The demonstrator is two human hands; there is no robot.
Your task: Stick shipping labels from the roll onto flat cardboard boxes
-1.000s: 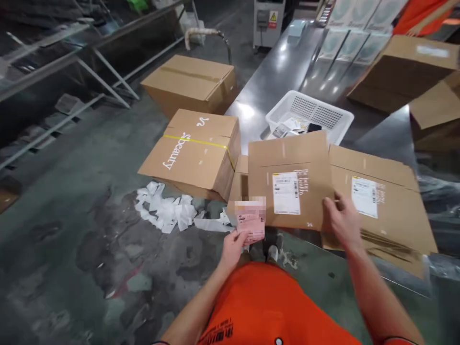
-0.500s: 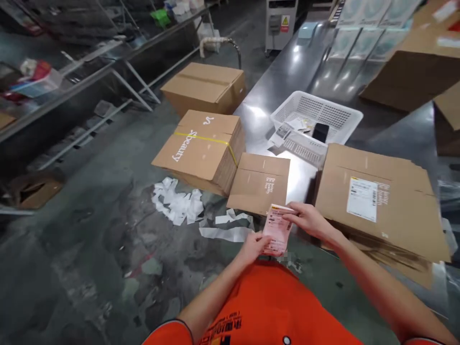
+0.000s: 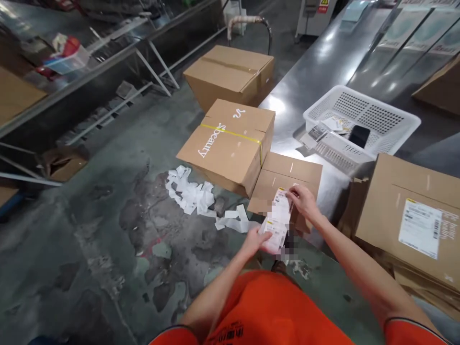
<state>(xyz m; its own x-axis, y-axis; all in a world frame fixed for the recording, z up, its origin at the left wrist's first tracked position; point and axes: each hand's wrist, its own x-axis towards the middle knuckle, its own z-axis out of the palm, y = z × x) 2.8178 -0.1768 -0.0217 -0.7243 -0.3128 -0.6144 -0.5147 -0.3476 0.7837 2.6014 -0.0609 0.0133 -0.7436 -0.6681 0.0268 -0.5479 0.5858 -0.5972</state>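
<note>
My left hand is closed on a stack of printed shipping labels, its thumb lying over the front. With fingertips pinched, my right hand grips the upper edge of a shipping label raised above that stack. A blurred patch covers part of the labels, so I cannot tell where one ends. Just behind them lies a flat folded carton at the table edge. To the right, a shipping label is stuck on the top carton of a stack of flattened cartons.
A white plastic basket with a phone and papers stands on the metal table. Strapped cartons and a taped box are left of the table. White paper strips litter the floor.
My right hand has lifted a label up and away from the stack in my left hand. The view has shifted, so the boxes and basket appear further right.
</note>
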